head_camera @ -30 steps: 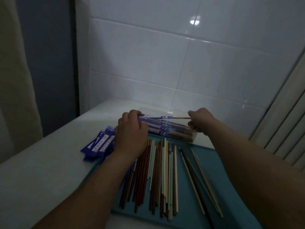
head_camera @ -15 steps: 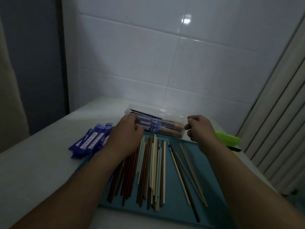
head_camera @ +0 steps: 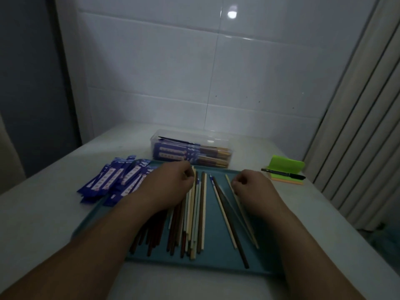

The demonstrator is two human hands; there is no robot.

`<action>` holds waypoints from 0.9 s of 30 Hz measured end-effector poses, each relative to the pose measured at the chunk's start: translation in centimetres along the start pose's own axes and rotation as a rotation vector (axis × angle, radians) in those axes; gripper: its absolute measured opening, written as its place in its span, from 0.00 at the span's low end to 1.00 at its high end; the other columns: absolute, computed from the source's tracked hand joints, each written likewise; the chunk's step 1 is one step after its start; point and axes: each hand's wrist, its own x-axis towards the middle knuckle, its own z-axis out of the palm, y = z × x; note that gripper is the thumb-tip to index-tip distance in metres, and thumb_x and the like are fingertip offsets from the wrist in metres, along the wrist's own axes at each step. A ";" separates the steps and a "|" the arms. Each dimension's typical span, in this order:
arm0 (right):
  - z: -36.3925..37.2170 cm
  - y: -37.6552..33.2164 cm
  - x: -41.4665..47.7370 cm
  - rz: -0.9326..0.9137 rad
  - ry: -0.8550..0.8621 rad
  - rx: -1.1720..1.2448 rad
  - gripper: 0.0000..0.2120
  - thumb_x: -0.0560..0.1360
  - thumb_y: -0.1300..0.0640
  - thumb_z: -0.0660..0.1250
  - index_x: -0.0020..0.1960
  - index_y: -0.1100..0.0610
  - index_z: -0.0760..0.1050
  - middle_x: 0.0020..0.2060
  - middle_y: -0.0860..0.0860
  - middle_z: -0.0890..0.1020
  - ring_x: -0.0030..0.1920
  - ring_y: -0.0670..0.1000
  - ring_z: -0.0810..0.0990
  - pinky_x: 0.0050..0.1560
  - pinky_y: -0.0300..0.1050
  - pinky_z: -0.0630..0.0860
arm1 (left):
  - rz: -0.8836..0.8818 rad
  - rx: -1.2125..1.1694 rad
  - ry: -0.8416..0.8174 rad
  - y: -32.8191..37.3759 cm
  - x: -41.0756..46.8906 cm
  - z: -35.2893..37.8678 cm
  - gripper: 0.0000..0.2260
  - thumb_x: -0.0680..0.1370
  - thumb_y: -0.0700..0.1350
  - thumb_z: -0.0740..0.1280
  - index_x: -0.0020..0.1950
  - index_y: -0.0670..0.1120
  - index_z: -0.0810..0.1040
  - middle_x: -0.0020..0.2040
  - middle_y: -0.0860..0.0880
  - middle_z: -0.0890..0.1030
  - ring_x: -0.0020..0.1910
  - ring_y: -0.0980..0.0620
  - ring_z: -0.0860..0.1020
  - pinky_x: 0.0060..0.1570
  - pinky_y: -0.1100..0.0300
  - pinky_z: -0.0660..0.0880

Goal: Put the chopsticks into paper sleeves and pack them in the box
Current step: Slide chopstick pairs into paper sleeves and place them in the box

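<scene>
A clear plastic box (head_camera: 218,137) stands at the back of the table and holds several sleeved chopsticks (head_camera: 173,153). In front of it a teal tray (head_camera: 218,259) carries many loose chopsticks (head_camera: 195,215) in brown, red and cream, with a few more (head_camera: 227,219) lying apart to the right. A pile of empty blue paper sleeves (head_camera: 114,181) lies on the tray's left edge. My left hand (head_camera: 168,187) rests curled on the bundle's far ends, fingertips at a cream chopstick's tip. My right hand (head_camera: 252,188) is curled shut over the separate pale chopsticks, with nothing visibly in it.
A green and orange sticky-note pad (head_camera: 286,167) with a black pen (head_camera: 281,173) lies at the right back. A tiled wall (head_camera: 194,83) closes the back, and a ribbed folding door (head_camera: 357,126) stands along the right. The table's edge runs to the left.
Both hands have let go of a sleeved pair at the box and drawn back toward me onto the tray. The sleeved pair now lies in the box.
</scene>
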 end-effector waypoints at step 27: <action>0.5 -0.6 -0.6 -0.019 -0.093 -0.446 0.16 0.75 0.50 0.66 0.34 0.55 0.67 0.37 0.55 0.77 0.46 0.58 0.82 0.40 0.43 0.68 | -0.054 0.150 -0.033 -0.2 0.7 0.5 0.10 0.81 0.56 0.63 0.44 0.53 0.74 0.42 0.53 0.78 0.42 0.52 0.77 0.45 0.54 0.77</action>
